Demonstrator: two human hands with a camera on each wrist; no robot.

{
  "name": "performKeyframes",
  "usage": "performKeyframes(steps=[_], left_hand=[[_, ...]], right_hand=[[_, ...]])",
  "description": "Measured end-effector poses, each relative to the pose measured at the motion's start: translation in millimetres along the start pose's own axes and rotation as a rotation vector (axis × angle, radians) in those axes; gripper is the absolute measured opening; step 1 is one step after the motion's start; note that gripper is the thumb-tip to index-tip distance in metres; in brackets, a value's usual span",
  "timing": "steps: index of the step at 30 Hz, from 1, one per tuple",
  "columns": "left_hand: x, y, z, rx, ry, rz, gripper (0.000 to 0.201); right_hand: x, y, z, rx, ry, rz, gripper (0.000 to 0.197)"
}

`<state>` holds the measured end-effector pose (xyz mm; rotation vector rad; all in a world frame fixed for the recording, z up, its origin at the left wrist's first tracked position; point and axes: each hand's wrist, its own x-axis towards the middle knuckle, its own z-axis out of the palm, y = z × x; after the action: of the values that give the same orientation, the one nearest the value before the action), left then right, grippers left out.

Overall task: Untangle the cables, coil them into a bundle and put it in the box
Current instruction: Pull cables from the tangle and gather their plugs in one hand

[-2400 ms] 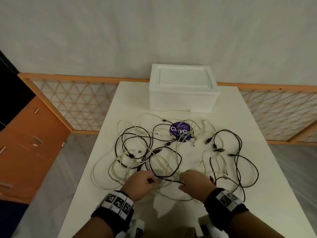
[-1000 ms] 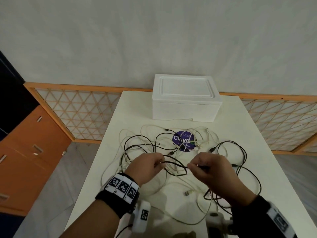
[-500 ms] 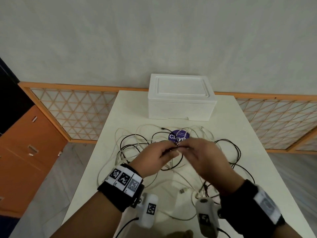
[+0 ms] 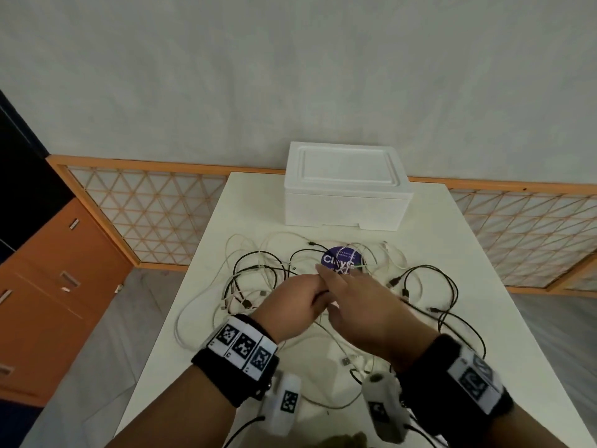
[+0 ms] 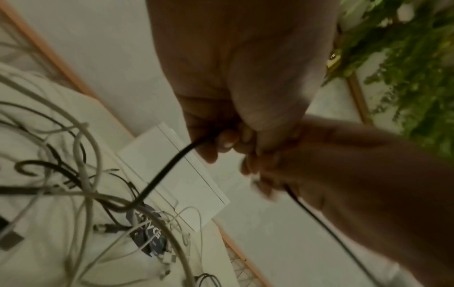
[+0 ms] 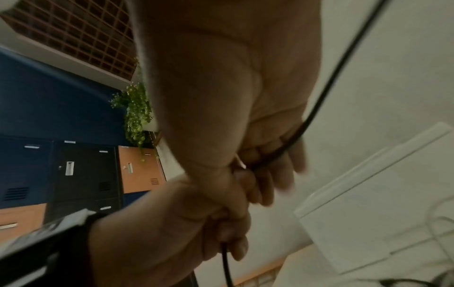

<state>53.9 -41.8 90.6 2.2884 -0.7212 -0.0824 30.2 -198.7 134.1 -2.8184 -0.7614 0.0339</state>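
Head view shows the task barely begun, by my reading: nothing is coiled into a bundle yet, no cable has reached the box, and the box's lid is on.

Nearest the person, on the near side of the box, loose white loops trail across the table under the wrists. Just beyond them the two hands meet above the middle of the tangle. The left hand is curled into a fist round a black cable; the left wrist view shows that cable leaving the bottom of the fist and dropping into the heap. The right hand touches the left hand at the fingertips. In the right wrist view, the same black cable runs across its lower fingers, which bend loosely over it, so I judge it to be guiding the cable while the left hand holds it.

Farther on, between the hands and the box, the cables lie spread flat, black and white ones crossing each other, with several plugs showing. A round purple sticker on the table sits under the strands nearest the box. The box, white foam, stands at the far end, well apart from both hands.

Left to do, as I see it: freeing each cable, coiling, lifting the lid and putting the bundle inside.
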Motion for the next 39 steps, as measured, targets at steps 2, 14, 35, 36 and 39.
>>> performKeyframes(steps=[2,14,35,36,39], left_hand=[[0.0,1.4,-2.3,-0.171,-0.027,-0.057,0.013],[-34.6,-77.6,15.4,-0.150,-0.015,-0.373,0.023],[-25.7,-82.4,-0.1,0.058,-0.022,-0.277,0.023],[-25.0,-84.4,1.7,0.094,-0.036,-0.259,0.024],[-21.1,-87.2,5.4,0.197,-0.055,-0.268,0.022]], right_hand=[[1.6,5.6,1.7,0.052,-0.025,0.025,0.043],[-36.7,101.5,-58.7,0.073,0.639,0.576,0.032],[-42.6,64.4,-59.5,0.689,0.877,0.317,0.022],[-45.1,66.7,-63.6,0.732,0.950,0.325,0.016],[-49.2,70.5,-69.6,0.621,0.987,0.388,0.021]])
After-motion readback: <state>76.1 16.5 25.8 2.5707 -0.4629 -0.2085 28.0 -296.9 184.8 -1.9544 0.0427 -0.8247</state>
